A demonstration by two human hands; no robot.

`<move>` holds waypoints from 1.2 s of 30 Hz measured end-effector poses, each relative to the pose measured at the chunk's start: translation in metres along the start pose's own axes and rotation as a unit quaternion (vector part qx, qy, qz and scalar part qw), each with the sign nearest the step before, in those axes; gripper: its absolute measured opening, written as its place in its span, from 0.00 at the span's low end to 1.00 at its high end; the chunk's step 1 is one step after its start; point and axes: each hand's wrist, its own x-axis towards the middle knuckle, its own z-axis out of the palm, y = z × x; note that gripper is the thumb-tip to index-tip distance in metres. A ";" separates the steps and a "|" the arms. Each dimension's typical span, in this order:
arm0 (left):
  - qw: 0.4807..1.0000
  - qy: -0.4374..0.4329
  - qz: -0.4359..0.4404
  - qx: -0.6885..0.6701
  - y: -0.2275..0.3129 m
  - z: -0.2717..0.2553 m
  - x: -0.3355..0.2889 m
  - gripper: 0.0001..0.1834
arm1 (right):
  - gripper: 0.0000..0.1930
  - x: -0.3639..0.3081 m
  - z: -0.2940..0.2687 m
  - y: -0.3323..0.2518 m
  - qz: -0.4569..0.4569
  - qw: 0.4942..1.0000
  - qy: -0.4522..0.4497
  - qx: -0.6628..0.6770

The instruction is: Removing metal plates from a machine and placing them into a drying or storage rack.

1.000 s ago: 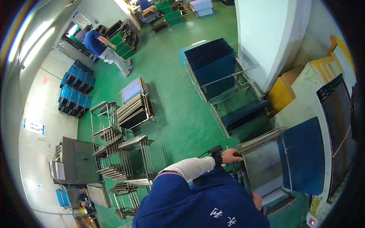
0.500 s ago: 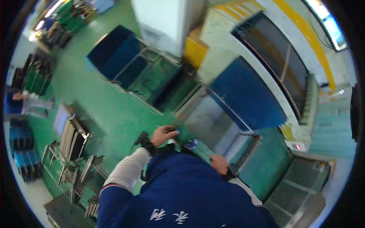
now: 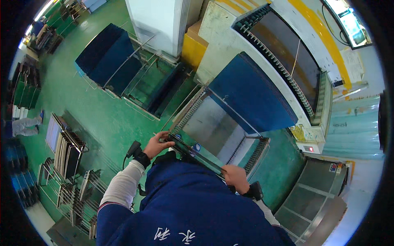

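A slotted metal rack cart (image 3: 176, 123) stands in front of me, with toothed sides. Dark blue panels (image 3: 250, 92) stand packed together at its far right part. My left hand (image 3: 158, 145) is closed around the left end of the cart's near rail (image 3: 199, 157), thumb lying along the top. At the rail's right end my right hand (image 3: 236, 178) is closed on it, its fingertips partly hidden. Both wrists wear dark bands. A blue-tipped shoe (image 3: 196, 147) shows just beyond the rail.
Beyond the cart is a pale machine (image 3: 283, 61) with a toothed dark bed. Another rack (image 3: 143, 108) with blue panels stands at far left, beside a white column (image 3: 158, 28). Several metal frames (image 3: 74, 188) are at left, and a person's legs (image 3: 25, 125) show there. A grey cabinet (image 3: 303, 205) is at right.
The view has shifted, so the surroundings sit further left and a little higher, and the blur is gone. Both hands remain at the cart's near side.
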 end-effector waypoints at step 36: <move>0.900 -0.412 -0.141 -0.027 0.075 0.167 0.298 0.26 | 0.13 -0.085 -0.040 0.063 0.105 0.961 0.019 0.255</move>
